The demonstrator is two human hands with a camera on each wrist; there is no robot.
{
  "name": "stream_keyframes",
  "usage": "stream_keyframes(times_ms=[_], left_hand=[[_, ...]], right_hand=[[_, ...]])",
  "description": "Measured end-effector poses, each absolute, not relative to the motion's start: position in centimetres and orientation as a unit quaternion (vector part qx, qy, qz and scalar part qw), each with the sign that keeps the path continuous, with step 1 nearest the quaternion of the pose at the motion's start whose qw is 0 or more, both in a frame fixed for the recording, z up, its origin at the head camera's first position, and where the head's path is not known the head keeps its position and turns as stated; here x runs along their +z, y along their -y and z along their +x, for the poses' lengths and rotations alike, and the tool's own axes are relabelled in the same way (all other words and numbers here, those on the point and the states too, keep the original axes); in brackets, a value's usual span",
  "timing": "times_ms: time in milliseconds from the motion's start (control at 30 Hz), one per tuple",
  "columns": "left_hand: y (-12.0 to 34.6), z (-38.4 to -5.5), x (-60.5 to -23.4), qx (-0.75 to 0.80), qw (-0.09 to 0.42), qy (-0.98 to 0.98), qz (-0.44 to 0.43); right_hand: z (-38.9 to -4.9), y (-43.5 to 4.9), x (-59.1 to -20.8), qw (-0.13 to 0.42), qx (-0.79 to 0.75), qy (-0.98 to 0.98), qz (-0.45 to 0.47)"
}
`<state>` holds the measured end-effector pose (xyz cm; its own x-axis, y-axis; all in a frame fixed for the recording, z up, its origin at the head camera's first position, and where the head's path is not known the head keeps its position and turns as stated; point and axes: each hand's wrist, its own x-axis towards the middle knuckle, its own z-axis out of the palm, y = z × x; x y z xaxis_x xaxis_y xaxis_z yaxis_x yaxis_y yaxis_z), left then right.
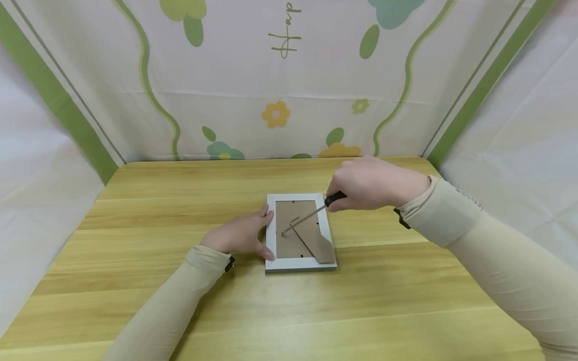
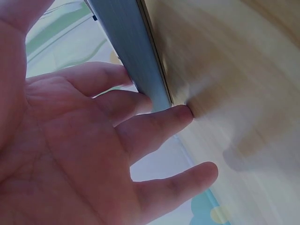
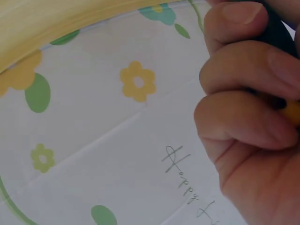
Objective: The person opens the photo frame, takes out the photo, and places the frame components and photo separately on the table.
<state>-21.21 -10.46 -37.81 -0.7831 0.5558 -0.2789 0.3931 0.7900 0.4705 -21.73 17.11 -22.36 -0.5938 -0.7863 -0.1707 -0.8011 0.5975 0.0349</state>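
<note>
A white picture frame [image 1: 298, 263] lies face down on the wooden table, its brown backing board [image 1: 285, 210] and fold-out stand leg [image 1: 319, 245] facing up. Small dark tabs line the board's edges. My left hand [image 1: 241, 233] rests at the frame's left side, thumb by the near corner; in the left wrist view, extended fingers [image 2: 154, 131] meet the side edge. My right hand [image 1: 368, 184] grips a screwdriver [image 1: 335, 198] by its black handle, fingers curled round it. Its long metal shaft slants down leftward across the board, with the tip near the board's left edge.
The wooden table [image 1: 135, 240] extends around the frame on every side. Behind it hangs a pale curtain [image 1: 217, 70] printed with flowers, and more pale cloth [image 1: 533, 120] closes off both sides.
</note>
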Motion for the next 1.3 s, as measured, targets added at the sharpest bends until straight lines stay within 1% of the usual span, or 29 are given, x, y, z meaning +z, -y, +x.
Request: stream_keyframes(times_ms=[133,533,667,1000,1300], left_hand=[[10.5,-21.3,-37.9,0.202,0.208,-0.922,0.258],[10.3,-21.3,-37.7,0.204,0.205,-0.92,0.264],[10.3,-21.3,-37.5,0.203,0.205,-0.921,0.263],[10.5,-21.2,-37.8,0.206,0.199,-0.92,0.27],[10.6,-20.9,-37.7,0.218,0.202,-0.918,0.264]], right_hand=[[-22.2,-17.4,-23.2,0.053,0.039,-0.884,-0.462],[-22.5,-15.8,-22.8,0.071,0.055,-0.887,-0.454],[-22.6,-13.9,-21.8,0.072,0.086,-0.885,-0.452],[-22.1,-6.5,-19.2,0.101,0.19,-0.871,-0.442],[-21.6,-3.6,-18.4,0.109,0.236,-0.858,-0.444]])
